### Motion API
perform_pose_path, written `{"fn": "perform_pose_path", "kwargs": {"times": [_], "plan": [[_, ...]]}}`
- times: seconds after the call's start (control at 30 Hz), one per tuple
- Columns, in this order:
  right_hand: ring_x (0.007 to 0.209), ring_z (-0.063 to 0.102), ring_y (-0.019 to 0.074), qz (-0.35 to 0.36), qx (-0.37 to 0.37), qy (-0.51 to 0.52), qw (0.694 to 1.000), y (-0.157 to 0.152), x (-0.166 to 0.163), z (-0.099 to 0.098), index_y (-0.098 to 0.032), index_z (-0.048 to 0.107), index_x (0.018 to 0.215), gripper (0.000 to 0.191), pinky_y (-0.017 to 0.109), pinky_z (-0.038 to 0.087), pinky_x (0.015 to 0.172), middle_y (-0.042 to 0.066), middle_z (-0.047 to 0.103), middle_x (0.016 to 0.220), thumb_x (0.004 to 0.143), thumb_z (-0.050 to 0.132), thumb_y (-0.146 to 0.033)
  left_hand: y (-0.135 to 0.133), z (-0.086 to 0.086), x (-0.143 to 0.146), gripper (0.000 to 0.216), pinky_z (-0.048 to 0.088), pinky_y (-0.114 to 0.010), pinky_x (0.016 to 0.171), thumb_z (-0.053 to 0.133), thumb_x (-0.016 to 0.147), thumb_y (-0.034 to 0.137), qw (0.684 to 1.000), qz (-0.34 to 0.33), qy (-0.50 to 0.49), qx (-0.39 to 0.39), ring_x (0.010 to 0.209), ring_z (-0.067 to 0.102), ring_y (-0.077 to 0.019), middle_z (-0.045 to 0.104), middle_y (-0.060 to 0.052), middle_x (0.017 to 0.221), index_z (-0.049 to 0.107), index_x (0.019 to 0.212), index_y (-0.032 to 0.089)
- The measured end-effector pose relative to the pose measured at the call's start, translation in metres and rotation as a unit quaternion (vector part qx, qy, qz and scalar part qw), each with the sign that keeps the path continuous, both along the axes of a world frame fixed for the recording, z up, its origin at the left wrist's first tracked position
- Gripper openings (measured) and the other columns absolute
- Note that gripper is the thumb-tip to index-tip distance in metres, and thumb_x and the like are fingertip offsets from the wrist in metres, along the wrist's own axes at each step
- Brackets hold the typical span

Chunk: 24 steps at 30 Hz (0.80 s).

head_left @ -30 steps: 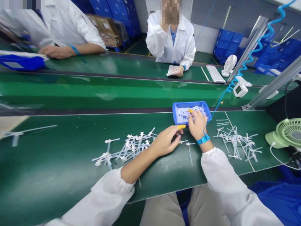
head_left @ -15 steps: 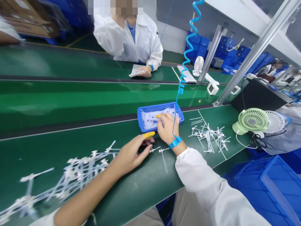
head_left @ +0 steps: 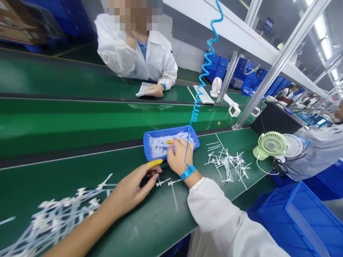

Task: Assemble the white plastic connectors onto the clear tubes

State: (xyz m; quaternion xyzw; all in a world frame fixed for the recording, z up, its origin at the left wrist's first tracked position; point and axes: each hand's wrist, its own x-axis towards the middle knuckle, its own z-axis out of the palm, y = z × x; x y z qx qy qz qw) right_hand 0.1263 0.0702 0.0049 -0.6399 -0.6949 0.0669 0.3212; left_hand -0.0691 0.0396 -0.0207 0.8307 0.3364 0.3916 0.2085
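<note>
My right hand (head_left: 180, 157), with a yellow finger cot and a blue wrist strap, reaches over the near rim of a blue tray (head_left: 146, 146). Its thumb and index finger are slightly apart above the small translucent white pieces (head_left: 158, 144) inside; the other fingertips are hidden. My left hand (head_left: 134, 187), also in a yellow finger cot, is just left of it, thumb and fingers closed by a thin tube with a white connector (head_left: 160, 184); the grip is partly hidden. A second connector with tubes (head_left: 173, 194) lies on the green table close by.
Tubes with connectors are heaped at left (head_left: 64, 214) and right (head_left: 227, 162). A coiled blue cord (head_left: 197, 107) runs up from my wrist strap. A green fan (head_left: 269, 144) and a blue crate (head_left: 292, 214) are at right. A co-worker (head_left: 144, 60) sits across the conveyor (head_left: 80, 123).
The view has shifted, so the scene sits further left and slightly lower. My right hand is still at the tray and my left hand still beside it, with little change in pose.
</note>
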Motion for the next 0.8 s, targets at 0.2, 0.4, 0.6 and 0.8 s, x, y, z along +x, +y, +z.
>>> {"fn": "perform_pose_path", "kwargs": {"times": [0.2,0.4,0.6,0.8], "plan": [[0.12,0.067,0.0258,-0.009,-0.003,-0.005,1.0,0.0,-0.001,-0.001,-0.023,0.071,0.13,0.029,0.042,0.044,0.106,0.007,0.075,0.126,0.106,0.056,-0.021,-0.001,0.005,0.002,0.02,0.062,-0.024,0.061,0.059,0.102,0.041,1.0,0.001,-0.004,0.002,0.075,0.078,-0.0205,0.08,-0.002,0.095,0.067,0.113,0.027],[0.117,0.068,0.0257,-0.009,-0.006,-0.001,1.0,-0.001,-0.002,0.004,-0.024,0.073,0.125,0.025,0.042,0.044,0.106,0.006,0.076,0.125,0.105,0.059,-0.021,-0.001,0.005,0.003,0.019,0.062,-0.023,0.062,0.06,0.102,0.044,1.0,-0.001,-0.007,0.006,0.079,0.079,-0.0199,0.081,0.001,0.095,0.067,0.111,0.028],[0.117,0.068,0.0241,-0.011,-0.005,-0.009,1.0,-0.002,-0.003,0.005,-0.022,0.075,0.115,0.019,0.041,0.045,0.106,0.004,0.076,0.125,0.105,0.059,-0.021,-0.002,0.006,0.002,0.019,0.064,-0.026,0.065,0.061,0.102,0.044,1.0,-0.005,0.001,0.003,0.079,0.078,-0.0202,0.08,0.003,0.096,0.066,0.115,0.032],[0.113,0.068,0.0261,-0.02,-0.009,-0.037,0.999,-0.002,-0.004,0.003,-0.021,0.072,0.125,0.024,0.041,0.046,0.102,0.007,0.076,0.121,0.106,0.058,-0.027,-0.009,0.012,0.003,0.014,0.064,-0.029,0.064,0.061,0.102,0.039,1.0,-0.002,0.002,0.031,0.077,0.077,-0.0219,0.079,0.004,0.095,0.066,0.114,0.037]]}}
